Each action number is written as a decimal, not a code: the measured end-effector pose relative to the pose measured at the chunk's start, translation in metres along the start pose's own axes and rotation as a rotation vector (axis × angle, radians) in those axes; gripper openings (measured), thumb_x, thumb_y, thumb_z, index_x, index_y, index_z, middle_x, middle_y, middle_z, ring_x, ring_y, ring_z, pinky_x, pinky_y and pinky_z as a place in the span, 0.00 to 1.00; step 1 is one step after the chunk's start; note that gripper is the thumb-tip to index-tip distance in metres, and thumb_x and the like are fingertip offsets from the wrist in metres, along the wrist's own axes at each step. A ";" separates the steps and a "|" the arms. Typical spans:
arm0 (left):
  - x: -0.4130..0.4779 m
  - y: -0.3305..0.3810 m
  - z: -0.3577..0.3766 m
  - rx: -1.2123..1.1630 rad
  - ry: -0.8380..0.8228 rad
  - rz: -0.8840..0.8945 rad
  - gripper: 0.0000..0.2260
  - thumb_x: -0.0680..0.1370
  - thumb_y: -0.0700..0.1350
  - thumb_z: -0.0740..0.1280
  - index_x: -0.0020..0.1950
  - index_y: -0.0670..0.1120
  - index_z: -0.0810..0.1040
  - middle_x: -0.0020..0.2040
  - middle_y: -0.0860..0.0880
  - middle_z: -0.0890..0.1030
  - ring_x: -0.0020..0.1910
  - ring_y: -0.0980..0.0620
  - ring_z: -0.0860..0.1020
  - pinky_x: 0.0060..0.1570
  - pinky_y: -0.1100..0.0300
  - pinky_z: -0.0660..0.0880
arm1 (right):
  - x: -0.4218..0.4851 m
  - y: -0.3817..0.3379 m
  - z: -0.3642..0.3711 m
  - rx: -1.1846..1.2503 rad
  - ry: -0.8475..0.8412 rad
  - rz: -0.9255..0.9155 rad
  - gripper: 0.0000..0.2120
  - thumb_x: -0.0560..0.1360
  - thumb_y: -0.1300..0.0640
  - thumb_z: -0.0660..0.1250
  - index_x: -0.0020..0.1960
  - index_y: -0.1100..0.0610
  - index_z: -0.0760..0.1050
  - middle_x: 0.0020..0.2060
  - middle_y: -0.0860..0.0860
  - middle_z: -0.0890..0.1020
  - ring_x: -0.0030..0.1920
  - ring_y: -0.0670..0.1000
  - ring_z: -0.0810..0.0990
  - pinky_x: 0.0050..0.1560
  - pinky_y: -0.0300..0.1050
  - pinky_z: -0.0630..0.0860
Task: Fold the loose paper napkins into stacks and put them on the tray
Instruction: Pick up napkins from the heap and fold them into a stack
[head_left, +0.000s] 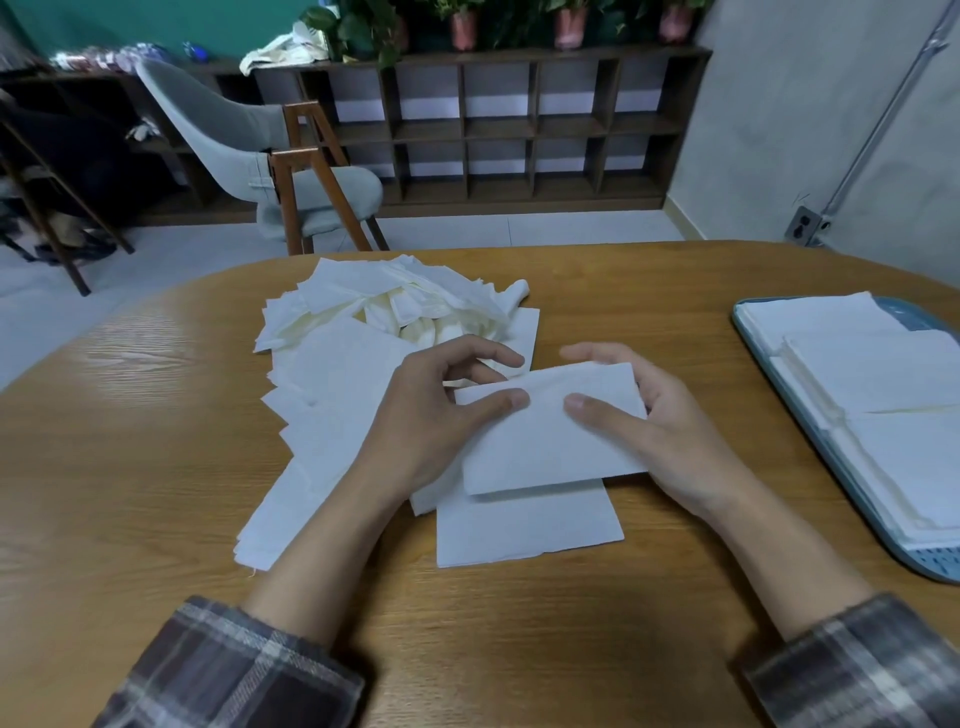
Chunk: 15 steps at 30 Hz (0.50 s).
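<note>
Near the middle of the table (156, 415), the left hand (431, 415) and right hand (644, 415) are pinching a folded napkin (545, 441) above a flat one (524, 525), where uneven thumb pressure is risking a skewed crease before it reaches the tray (810, 431) at the right edge.

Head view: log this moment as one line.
phase: folding | left hand: pinches folded napkin | right hand: grips folded napkin | loose napkins: piled on table | tray: holds folded stacks
</note>
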<state>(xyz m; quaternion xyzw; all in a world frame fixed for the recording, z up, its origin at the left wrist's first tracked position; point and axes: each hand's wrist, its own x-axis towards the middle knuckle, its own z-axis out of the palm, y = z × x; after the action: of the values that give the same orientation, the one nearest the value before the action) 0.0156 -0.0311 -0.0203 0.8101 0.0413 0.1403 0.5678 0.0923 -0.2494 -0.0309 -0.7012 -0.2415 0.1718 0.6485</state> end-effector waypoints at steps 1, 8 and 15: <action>0.000 -0.001 0.001 -0.006 0.008 -0.004 0.09 0.75 0.45 0.80 0.53 0.54 0.86 0.43 0.52 0.87 0.49 0.52 0.85 0.54 0.41 0.80 | 0.000 0.000 0.000 0.010 -0.012 -0.005 0.20 0.77 0.56 0.74 0.67 0.44 0.78 0.54 0.50 0.87 0.54 0.50 0.86 0.50 0.40 0.81; 0.001 -0.006 0.004 -0.026 0.031 -0.027 0.09 0.75 0.46 0.80 0.53 0.54 0.86 0.43 0.51 0.87 0.49 0.53 0.86 0.50 0.49 0.79 | -0.001 -0.001 0.001 -0.033 0.001 -0.061 0.29 0.78 0.58 0.75 0.72 0.34 0.70 0.55 0.50 0.86 0.57 0.53 0.85 0.59 0.52 0.83; 0.002 -0.007 0.007 0.064 0.062 -0.011 0.08 0.76 0.50 0.79 0.54 0.57 0.85 0.54 0.58 0.85 0.56 0.61 0.81 0.55 0.60 0.76 | 0.000 0.000 0.000 0.042 -0.008 -0.109 0.29 0.80 0.64 0.72 0.73 0.40 0.70 0.52 0.56 0.86 0.54 0.58 0.86 0.54 0.52 0.85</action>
<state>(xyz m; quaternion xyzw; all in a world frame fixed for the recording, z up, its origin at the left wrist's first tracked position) 0.0197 -0.0346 -0.0292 0.8228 0.0677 0.1609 0.5409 0.0921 -0.2498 -0.0307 -0.6727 -0.2783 0.1440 0.6703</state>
